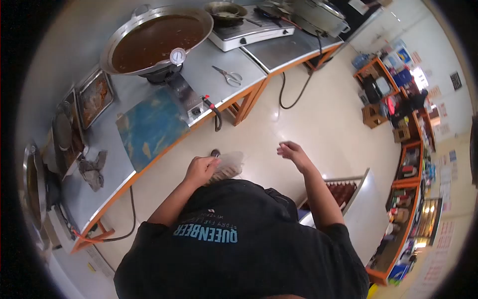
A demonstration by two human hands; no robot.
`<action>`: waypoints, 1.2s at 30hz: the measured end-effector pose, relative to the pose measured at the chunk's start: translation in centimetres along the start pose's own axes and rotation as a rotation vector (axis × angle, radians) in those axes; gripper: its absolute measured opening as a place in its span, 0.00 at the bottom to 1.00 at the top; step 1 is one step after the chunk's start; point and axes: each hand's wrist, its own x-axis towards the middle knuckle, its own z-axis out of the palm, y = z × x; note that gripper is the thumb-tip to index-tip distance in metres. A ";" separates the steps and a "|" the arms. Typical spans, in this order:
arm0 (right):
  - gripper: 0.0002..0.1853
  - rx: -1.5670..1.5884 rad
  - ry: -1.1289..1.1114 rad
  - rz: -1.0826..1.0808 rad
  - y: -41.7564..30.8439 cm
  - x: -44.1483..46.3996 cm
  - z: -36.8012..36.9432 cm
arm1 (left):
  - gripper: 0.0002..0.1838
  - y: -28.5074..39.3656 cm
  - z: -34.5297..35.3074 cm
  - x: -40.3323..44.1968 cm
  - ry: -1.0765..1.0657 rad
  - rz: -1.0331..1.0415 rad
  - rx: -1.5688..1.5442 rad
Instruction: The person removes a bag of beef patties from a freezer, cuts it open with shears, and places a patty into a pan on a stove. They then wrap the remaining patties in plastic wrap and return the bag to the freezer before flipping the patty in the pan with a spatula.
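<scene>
My left hand [200,170] is closed on the top of a translucent plastic bag [230,163], which hangs in front of my black shirt [224,239]. Brownish shapes show in or through the lower part of the bag; I cannot tell what they are. To the right, my right hand [295,153] is held out over the floor, its fingers loosely bent and partly apart, with nothing visible in them. A dark shoe tip [215,153] shows beside the bag.
A metal-topped table [199,74] at the left carries a wide pan of brown liquid [159,42] with a dial thermometer [178,56], scissors [230,76], a blue board [149,127], trays [94,97] and a cloth [92,170]. A white stove [251,36] stands behind. Shelves [411,164] line the right wall.
</scene>
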 end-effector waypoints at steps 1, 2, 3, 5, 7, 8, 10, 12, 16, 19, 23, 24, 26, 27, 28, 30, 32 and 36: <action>0.23 -0.026 -0.038 -0.003 -1.9 4.8 0.0 | 0.22 -0.2 0.5 2.1 -0.014 -0.020 -0.070; 0.23 -0.139 -0.082 -0.057 -3.3 9.6 0.3 | 0.21 -0.6 0.7 4.1 -0.022 -0.035 -0.135; 0.23 -0.247 -0.122 -0.113 -4.6 14.5 0.8 | 0.20 -1.0 1.1 6.5 -0.022 0.006 -0.158; 0.25 -0.495 -0.115 -0.285 -6.1 24.2 2.2 | 0.21 -1.8 2.2 10.7 -0.030 -0.029 -0.220; 0.21 -0.657 -0.103 -0.334 -9.4 30.3 4.4 | 0.23 -4.2 3.4 16.3 -0.016 0.010 -0.222; 0.20 -0.725 -0.130 -0.397 -9.7 33.7 5.0 | 0.26 -4.9 3.6 18.5 -0.038 0.055 -0.217; 0.25 -0.773 -0.095 -0.603 -10.3 39.1 6.7 | 0.26 -6.0 3.5 22.3 -0.121 -0.061 -0.233; 0.27 -0.823 -0.120 -0.566 -11.1 43.1 6.9 | 0.27 -6.3 3.2 25.3 -0.226 -0.174 -0.206; 0.24 -1.021 -0.191 -0.473 -11.4 50.5 8.8 | 0.26 -6.1 4.1 28.3 -0.034 -0.243 -0.194; 0.21 -1.094 -0.268 -0.566 -12.3 53.1 9.2 | 0.25 -5.8 6.3 29.7 0.002 -0.503 -0.152; 0.27 -1.077 -0.409 -0.489 -14.8 55.5 5.4 | 0.24 -0.3 8.9 35.1 0.208 -0.559 -0.095; 0.26 -1.161 -0.396 -0.699 -14.9 56.1 3.8 | 0.24 1.0 10.3 36.6 0.272 -0.571 -0.119; 0.23 -1.228 -0.325 -0.948 -14.3 57.2 0.6 | 0.24 3.4 13.3 39.0 0.342 -0.621 -0.070; 0.23 -1.209 -0.316 -0.967 -15.0 58.5 -0.8 | 0.24 4.0 14.5 39.9 0.350 -0.616 -0.046; 0.21 -1.194 -0.392 -0.984 -15.0 59.7 -1.8 | 0.25 4.8 15.6 40.5 0.388 -0.648 -0.047; 0.19 -1.172 -0.493 -1.012 -14.9 60.9 -2.5 | 0.26 8.2 16.4 42.8 0.457 -0.674 -0.024; 0.21 -1.242 -0.600 -1.048 -15.2 62.6 -3.0 | 0.26 7.1 18.3 42.6 0.517 -0.722 -0.078; 0.20 -1.233 -0.705 -1.166 -16.7 63.8 -2.9 | 0.25 8.1 17.9 45.5 0.536 -0.751 -0.053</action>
